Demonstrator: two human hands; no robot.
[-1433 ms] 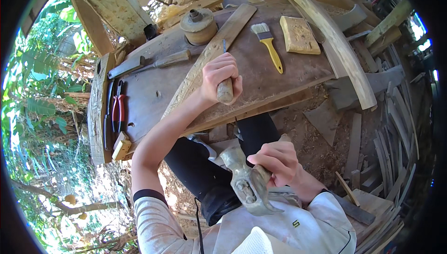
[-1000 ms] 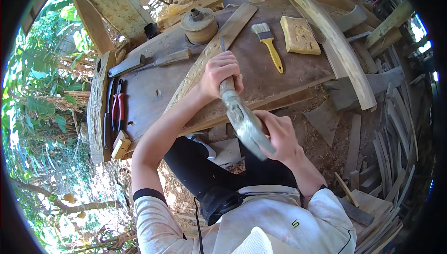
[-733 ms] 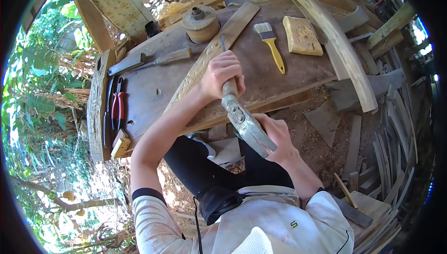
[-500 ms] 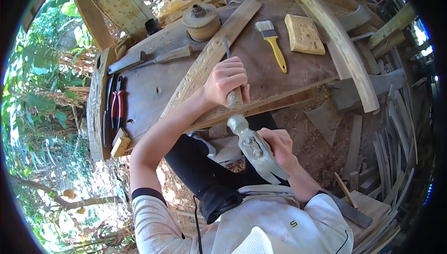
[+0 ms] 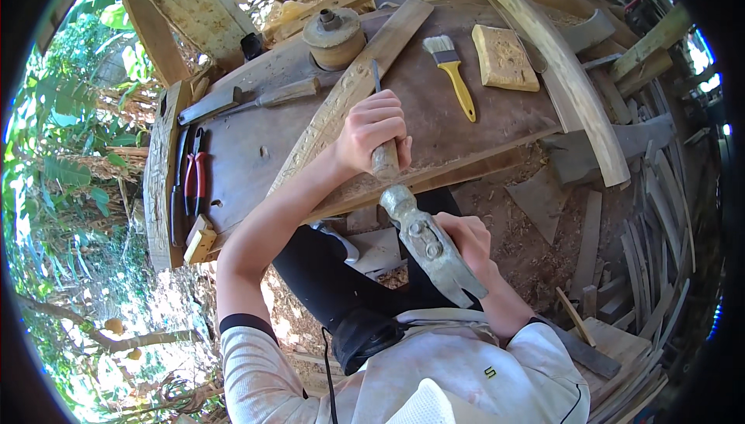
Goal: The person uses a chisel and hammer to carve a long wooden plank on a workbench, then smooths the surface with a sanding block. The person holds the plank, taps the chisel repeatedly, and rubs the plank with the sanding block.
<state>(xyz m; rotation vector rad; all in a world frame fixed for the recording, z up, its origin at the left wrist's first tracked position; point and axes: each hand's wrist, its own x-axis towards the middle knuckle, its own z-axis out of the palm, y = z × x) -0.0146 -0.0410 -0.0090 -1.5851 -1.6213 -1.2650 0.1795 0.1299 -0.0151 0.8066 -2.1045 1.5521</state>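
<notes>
My left hand is closed around a chisel, its wooden handle sticking out toward me and its thin metal blade reaching past my fingers. The blade lies over the edge of a long carved plank; I cannot tell if its tip touches the wood. My right hand is closed around a claw hammer, whose worn metal head hides most of the handle. The striking face is right by the butt of the chisel handle; contact cannot be made out. The claw points back toward my body.
On the workbench are a yellow-handled brush, a wood block, red-handled pliers, another wooden-handled tool and a round spindle-topped object. A curved timber crosses the right side. Scrap wood lies beyond.
The hammer head has shifted and turned slightly, its claw now a little farther right. My left hand and the chisel handle have moved slightly up and left in the picture.
</notes>
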